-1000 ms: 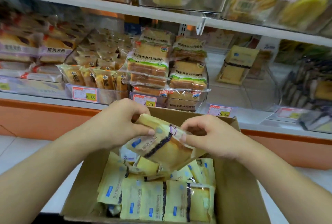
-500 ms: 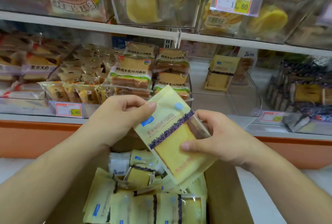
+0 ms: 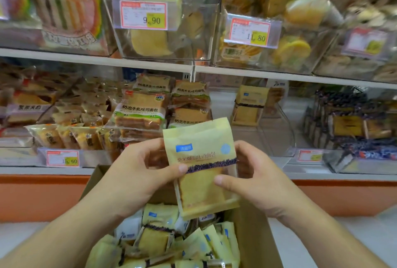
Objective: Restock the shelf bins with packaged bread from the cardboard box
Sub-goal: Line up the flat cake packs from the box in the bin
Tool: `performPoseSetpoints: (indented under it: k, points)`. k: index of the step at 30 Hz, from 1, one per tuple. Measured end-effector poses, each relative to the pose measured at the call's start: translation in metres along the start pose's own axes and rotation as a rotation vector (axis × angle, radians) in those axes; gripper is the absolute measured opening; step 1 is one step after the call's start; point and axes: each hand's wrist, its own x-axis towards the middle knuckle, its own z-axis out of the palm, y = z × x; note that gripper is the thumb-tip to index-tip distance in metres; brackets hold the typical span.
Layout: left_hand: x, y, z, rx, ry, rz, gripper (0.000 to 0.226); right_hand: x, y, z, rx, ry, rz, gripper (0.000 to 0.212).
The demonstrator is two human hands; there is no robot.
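Now, bread packet upright, long axis vertical, sealed top toward shelf, pinched between both hands.

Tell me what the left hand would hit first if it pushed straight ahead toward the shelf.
Probably the stacked toast loaves in the lower shelf bin, straight beyond the left hand; depth is unclear, so this is a guess.

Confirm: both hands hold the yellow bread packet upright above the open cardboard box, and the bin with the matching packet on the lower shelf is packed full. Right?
Not quite. The head view shows that bin nearly bare, with one matching packet standing at its back. The rest holds: left hand and right hand hold the yellow bread packet upright above the open cardboard box.
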Motion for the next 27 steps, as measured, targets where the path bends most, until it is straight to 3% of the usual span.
performPoseSetpoints:
  k: [5, 11, 16, 21, 27]
  points:
    - [0.009, 0.006, 0.014, 0.086, -0.024, 0.031, 0.036, 0.006, -0.006, -0.014, -0.069, 0.03, -0.079, 0.047]
    - [0.046, 0.019, 0.04, 0.199, -0.017, 0.05, 0.035, 0.018, 0.005, -0.056, -0.042, 0.182, -0.04, 0.036]
    - [0.1, 0.024, 0.064, 0.608, 0.0, 0.198, 0.041, 0.046, 0.023, -0.091, -0.017, 0.279, -0.018, 0.029]
    - [0.142, 0.014, 0.064, 1.252, -0.004, 0.379, 0.055, 0.101, 0.055, -0.115, 0.176, 0.451, 0.053, 0.021]
    - [0.16, -0.025, 0.05, 1.457, -0.094, 0.437, 0.041, 0.184, 0.084, -0.112, 0.009, 0.462, 0.008, 0.031]
